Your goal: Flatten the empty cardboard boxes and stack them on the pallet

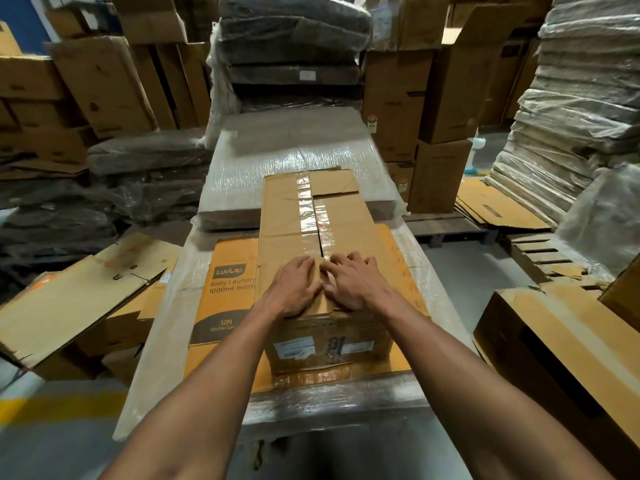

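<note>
A brown cardboard box with clear tape along its top seam stands upright on a flattened orange LuvLap carton. That carton lies on a plastic-wrapped stack of flat cardboard. My left hand and my right hand both rest on the near end of the box top, either side of the taped seam. The fingertips of both hands curl at the seam where the tape ends. Whether they grip a flap edge is not clear.
A second wrapped bundle lies beyond the box. Flattened cartons lean at the left; an open brown box sits at the right. Tall wrapped stacks and upright boxes crowd the back. Wooden pallet slats show at right.
</note>
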`<state>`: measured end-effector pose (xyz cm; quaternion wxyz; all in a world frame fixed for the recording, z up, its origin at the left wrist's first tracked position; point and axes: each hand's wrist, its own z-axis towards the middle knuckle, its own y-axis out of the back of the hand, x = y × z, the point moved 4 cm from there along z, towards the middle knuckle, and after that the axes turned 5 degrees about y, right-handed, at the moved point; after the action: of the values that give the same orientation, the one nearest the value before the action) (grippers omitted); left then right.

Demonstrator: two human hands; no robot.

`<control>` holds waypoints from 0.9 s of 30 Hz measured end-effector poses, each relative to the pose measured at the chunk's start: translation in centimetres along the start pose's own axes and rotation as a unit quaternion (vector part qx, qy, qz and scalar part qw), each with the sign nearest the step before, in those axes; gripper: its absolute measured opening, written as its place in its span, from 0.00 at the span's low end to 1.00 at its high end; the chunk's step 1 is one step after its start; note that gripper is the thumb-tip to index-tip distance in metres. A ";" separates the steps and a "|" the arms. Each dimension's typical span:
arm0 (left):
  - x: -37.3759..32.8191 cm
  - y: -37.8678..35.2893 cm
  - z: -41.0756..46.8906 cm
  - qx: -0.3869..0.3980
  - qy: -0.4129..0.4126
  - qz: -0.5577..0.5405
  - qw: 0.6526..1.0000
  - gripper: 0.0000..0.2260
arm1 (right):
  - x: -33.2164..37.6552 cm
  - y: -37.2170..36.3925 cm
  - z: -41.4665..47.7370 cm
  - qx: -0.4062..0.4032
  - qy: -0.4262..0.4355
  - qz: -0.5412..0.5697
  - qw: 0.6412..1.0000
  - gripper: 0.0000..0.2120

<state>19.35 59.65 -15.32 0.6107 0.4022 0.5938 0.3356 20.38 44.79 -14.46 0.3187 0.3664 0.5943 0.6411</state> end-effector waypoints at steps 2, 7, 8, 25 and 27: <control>0.3 -0.1 0.6 0.002 -0.003 0.001 1.000 0.33 | 0.2 0.4 1.5 0.038 -0.014 -0.038 0.998 0.30; 1.4 -0.8 1.3 0.020 -0.006 0.037 0.999 0.33 | 0.3 0.9 3.9 0.075 -0.026 -0.086 0.993 0.32; 1.4 -0.8 1.5 0.024 -0.006 0.037 0.999 0.33 | 0.1 1.0 4.2 0.080 -0.026 -0.090 0.992 0.30; -2.6 0.3 3.9 0.065 0.085 -0.042 0.993 0.24 | 0.2 5.3 5.2 0.049 0.015 -0.074 0.996 0.12; -2.4 0.6 3.6 0.055 0.109 -0.068 0.990 0.28 | -0.6 6.5 4.7 0.073 0.006 -0.035 0.997 0.11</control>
<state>22.83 57.44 -13.76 0.5405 0.3546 0.7005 0.3023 24.84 46.14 -7.94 0.3094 0.3636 0.6536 0.5873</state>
